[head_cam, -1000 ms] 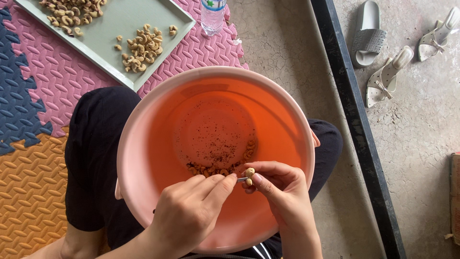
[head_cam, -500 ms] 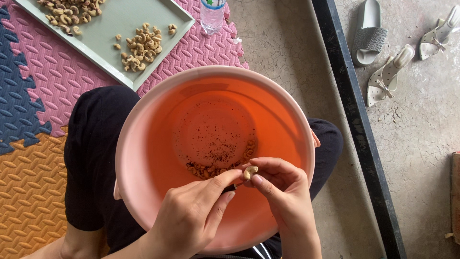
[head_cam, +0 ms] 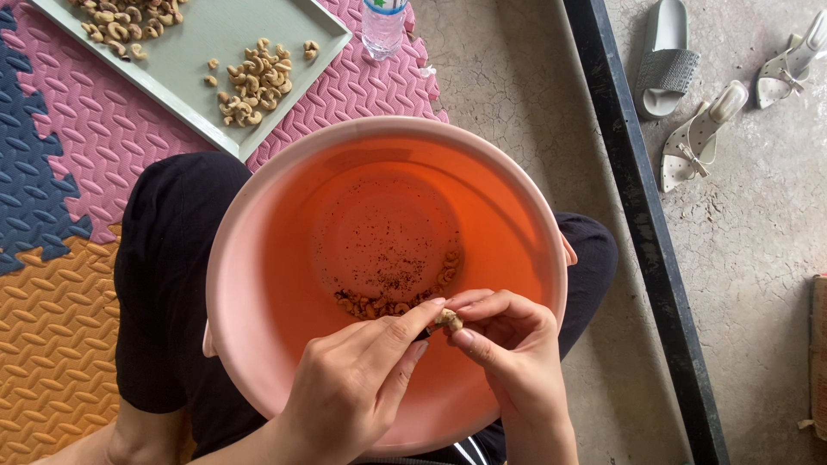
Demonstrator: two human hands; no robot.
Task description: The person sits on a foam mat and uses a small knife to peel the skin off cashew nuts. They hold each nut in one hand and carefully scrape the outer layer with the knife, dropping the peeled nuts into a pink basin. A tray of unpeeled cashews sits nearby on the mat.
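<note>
Both my hands work over a large pink basin [head_cam: 267, 258] that rests on my lap. My right hand [head_cam: 512, 362] pinches a small pale cashew nut [head_cam: 449, 320] between thumb and fingertips. My left hand [head_cam: 357, 387] is closed around a small dark tool [head_cam: 427, 332], and its tip meets the nut. At the bottom of the basin, just beyond my fingers, lie cashew bits and brown skin flakes [head_cam: 392, 301].
A pale green tray [head_cam: 207, 34] on the pink foam mat [head_cam: 86, 129] holds a pile of pale cashews [head_cam: 254, 82] and a browner pile [head_cam: 129, 17]. A water bottle [head_cam: 383, 26] stands beside it. A black rail [head_cam: 629, 189] and sandals [head_cam: 702, 133] lie on the concrete to the right.
My hands have stayed over the basin's near side. The nut has turned slightly between my right fingers, and my left fingers have closed in on it.
</note>
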